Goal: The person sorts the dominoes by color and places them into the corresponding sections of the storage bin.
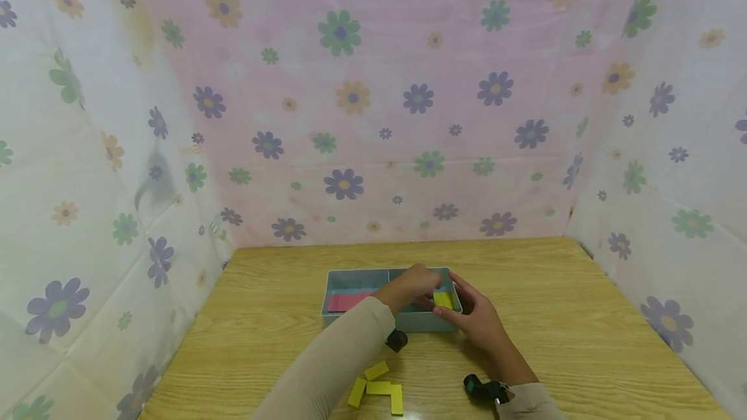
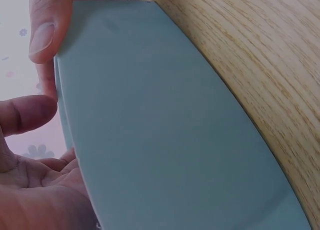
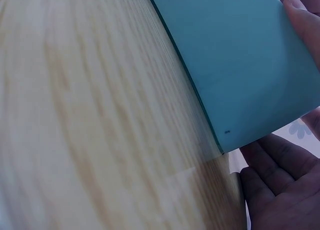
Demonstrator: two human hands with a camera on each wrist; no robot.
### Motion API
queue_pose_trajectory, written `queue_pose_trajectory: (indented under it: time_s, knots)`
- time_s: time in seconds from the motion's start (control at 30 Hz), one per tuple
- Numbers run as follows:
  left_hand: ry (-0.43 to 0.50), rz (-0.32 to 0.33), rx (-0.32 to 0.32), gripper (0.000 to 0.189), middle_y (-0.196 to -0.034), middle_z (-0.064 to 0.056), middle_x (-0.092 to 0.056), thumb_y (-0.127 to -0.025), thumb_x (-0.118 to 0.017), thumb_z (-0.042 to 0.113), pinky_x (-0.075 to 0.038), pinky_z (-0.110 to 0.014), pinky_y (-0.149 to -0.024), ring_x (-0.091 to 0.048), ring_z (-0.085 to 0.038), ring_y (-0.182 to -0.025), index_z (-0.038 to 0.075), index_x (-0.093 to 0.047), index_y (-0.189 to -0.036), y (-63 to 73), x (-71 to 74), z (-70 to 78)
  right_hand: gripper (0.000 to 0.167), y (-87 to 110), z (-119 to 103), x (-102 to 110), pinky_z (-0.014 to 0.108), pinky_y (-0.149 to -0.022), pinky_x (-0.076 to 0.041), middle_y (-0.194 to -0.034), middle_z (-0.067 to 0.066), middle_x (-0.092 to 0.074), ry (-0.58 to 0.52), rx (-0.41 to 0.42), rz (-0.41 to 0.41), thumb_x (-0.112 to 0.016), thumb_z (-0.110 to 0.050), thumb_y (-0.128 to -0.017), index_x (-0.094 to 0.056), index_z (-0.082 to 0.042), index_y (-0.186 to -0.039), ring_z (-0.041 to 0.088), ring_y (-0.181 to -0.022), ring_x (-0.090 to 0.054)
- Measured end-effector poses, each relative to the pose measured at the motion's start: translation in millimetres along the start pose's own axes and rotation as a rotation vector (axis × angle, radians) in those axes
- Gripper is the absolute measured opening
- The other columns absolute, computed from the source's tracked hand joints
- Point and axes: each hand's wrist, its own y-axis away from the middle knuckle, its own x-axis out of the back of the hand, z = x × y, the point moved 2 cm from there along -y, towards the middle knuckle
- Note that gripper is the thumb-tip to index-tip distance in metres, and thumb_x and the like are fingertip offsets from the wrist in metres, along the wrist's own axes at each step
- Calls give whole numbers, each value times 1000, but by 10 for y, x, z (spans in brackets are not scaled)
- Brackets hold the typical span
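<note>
A grey-blue two-compartment box (image 1: 420, 323) stands on the table. My left hand (image 1: 411, 285) reaches over its front wall into the right compartment, where the fingertips are hidden from the head view. In the left wrist view, the front wall covers part of the left hand (image 2: 35, 190). Around the box's right end, my right hand (image 1: 481, 319) grips with the thumb at the front rim and the fingers along the side. Yellow blocks (image 1: 443, 300) lie in the right compartment beside both hands. The right wrist view shows the right hand (image 3: 285, 190) against the box corner.
Pink blocks (image 1: 348, 302) lie in the left compartment. Several loose yellow blocks (image 1: 379, 387) lie on the wooden table (image 1: 262, 342) in front of the box. A flowered cloth (image 1: 379, 115) hangs behind the table and along both sides.
</note>
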Motion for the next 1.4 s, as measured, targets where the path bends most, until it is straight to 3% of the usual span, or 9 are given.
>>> queue_pose_trajectory:
  time_s: [0.17, 0.4, 0.53, 0.63, 0.77, 1.03, 1.1, 1.27, 1.4]
  knots:
    - [-16, 2, 6, 44, -113, -21, -68, -95, -63, 17, -64, -48, -79, -73, -34, -80, -6, -62, -132, -2, 7, -9, 87, -1, 4, -1, 42, -101, -57, -159, 18, -46, 14, -9, -2, -82, -42, -89, -34, -35, -161, 39, -140, -53]
    - [-64, 9, -3, 48, -110, -18, -71, -93, -73, 29, -64, -47, -78, -74, -31, -79, -3, -66, -128, -1, 65, 29, 90, -24, 29, 2, 39, -99, -58, -159, 14, -47, 34, -3, -1, -81, -45, -89, -31, -35, -163, 37, -139, -54]
    - [-74, 4, -23, 50, -111, -14, -70, -93, -76, 32, -63, -49, -81, -75, -31, -83, -1, -64, -128, 43, 138, 70, 90, -31, 51, -3, 49, -107, -53, -160, 14, -45, 51, -14, 7, -81, -48, -87, -31, -38, -162, 38, -143, -49]
    - [-68, -11, -72, 42, -114, -17, -69, -94, -75, 32, -63, -51, -83, -75, -33, -87, 1, -65, -122, 89, 217, 105, 90, -36, 56, -3, 57, -112, -46, -161, 14, -44, 56, -24, 17, -81, -51, -86, -32, -42, -160, 38, -146, -46]
    - [-64, -25, -142, 34, -118, -15, -68, -95, -74, 33, -62, -53, -87, -75, -33, -93, 8, -65, -117, 166, 349, 134, 89, -38, 48, -3, 59, -114, -44, -162, 14, -42, 52, -29, 19, -81, -52, -86, -32, -43, -160, 37, -147, -44]
    - [-60, -2, -260, 44, -123, -6, -69, -93, -76, 41, -62, -45, -84, -74, -21, -92, 14, -63, -126, 383, 681, 109, 92, -20, -4, -14, 58, -113, -45, -161, 19, -43, 52, -27, 24, -81, -49, -87, -32, -35, -163, 40, -145, -46]
    - [-78, 27, -281, 44, -123, -4, -69, -93, -75, 43, -62, -42, -83, -72, -16, -92, 16, -64, -126, 452, 760, 77, 92, -17, -20, -13, 58, -113, -44, -161, 19, -43, 62, -28, 24, -81, -49, -87, -31, -34, -163, 40, -146, -45]
    - [-144, 109, -332, 36, -122, -1, -68, -95, -72, 43, -59, -41, -86, -66, -18, -105, 20, -66, -122, 603, 904, -50, 94, -20, -23, -13, 58, -115, -42, -162, 18, -43, 90, -43, 30, -81, -53, -85, -31, -35, -163, 38, -148, -43]
    - [-152, 119, -358, 30, -119, 0, -68, -98, -70, 38, -58, -42, -88, -65, -21, -109, 19, -67, -121, 703, 963, -182, 94, -27, -8, -14, 60, -115, -41, -162, 19, -41, 94, -42, 30, -81, -53, -86, -31, -35, -163, 39, -149, -41]
